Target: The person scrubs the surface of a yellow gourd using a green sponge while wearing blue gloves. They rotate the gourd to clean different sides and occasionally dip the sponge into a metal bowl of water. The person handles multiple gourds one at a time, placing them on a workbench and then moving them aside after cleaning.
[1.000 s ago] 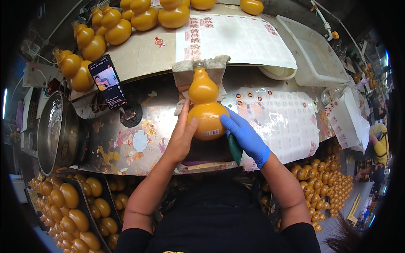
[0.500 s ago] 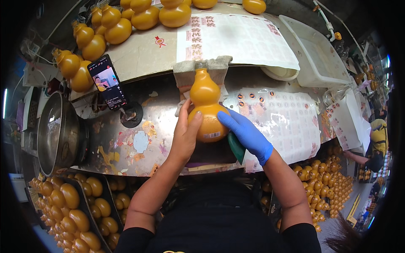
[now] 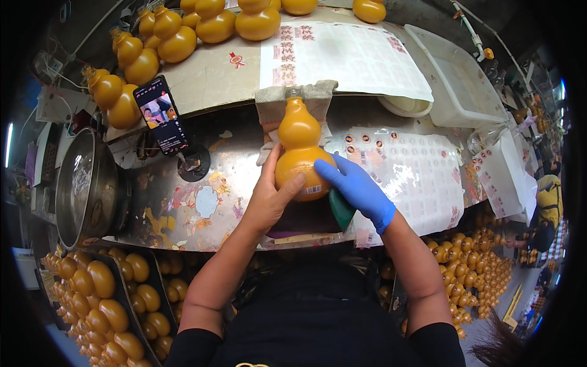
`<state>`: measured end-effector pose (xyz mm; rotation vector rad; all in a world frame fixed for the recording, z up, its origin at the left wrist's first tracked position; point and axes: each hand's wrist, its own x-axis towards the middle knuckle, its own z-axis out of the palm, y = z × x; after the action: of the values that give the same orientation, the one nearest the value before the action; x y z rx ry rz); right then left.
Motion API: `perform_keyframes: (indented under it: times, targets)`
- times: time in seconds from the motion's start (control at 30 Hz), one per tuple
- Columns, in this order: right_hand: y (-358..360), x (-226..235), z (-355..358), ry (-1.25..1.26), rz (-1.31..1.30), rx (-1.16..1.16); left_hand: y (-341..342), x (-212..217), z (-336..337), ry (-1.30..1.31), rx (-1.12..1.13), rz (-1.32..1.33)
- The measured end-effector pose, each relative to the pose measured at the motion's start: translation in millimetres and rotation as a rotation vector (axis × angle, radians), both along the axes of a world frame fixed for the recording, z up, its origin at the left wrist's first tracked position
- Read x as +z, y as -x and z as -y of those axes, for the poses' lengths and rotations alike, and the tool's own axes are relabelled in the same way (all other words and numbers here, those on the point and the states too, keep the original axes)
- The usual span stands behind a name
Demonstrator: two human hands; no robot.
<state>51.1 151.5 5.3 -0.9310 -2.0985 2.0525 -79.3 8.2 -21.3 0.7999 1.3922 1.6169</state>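
Between my hands is a yellow-brown gourd-shaped bottle (image 3: 299, 131), its narrow neck pointing away from me. A small barcode label shows on its lower bulb. My bare left hand (image 3: 273, 192) grips the bulb's left side, thumb on the near surface. On the right side, my blue-gloved right hand (image 3: 358, 189) holds it with the thumb across the bulb. A dark green object (image 3: 342, 210) is partly covered under the right hand; its kind cannot be made out. Behind the neck lies a folded grey cloth (image 3: 274, 104).
Sticker sheets (image 3: 406, 177) lie right of the bottle, and a larger printed sheet (image 3: 342, 58) on the raised board. A phone (image 3: 162, 116) stands at left beside a metal basin (image 3: 85, 189). A white tub (image 3: 458, 79) sits back right. Gourd bottles (image 3: 174, 43) line the back; more fill crates (image 3: 131, 306) below.
The bottle has shifted slightly within my hands, and my left thumb has moved a little lower and to the right on the bulb. Both hands keep their hold.
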Motion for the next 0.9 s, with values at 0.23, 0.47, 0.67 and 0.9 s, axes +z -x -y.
perform_keyframes:
  times: [0.23, 0.47, 0.67, 0.9]
  targets:
    - [-30, -67, -31, 0.944, -0.652, 0.114, 9, 1, 6, 0.017, -0.055, -0.072]
    - [-26, 10, 52, 0.054, -0.417, -0.442, 7, -9, 5, 0.013, -0.033, -0.239]
    - [-25, -25, 55, -0.069, -0.402, -0.610, 11, -7, 5, -0.037, -0.086, -0.244]
    - [-31, -24, 62, -0.888, -0.510, -0.512, 15, -11, 6, -0.061, -0.108, -0.099]
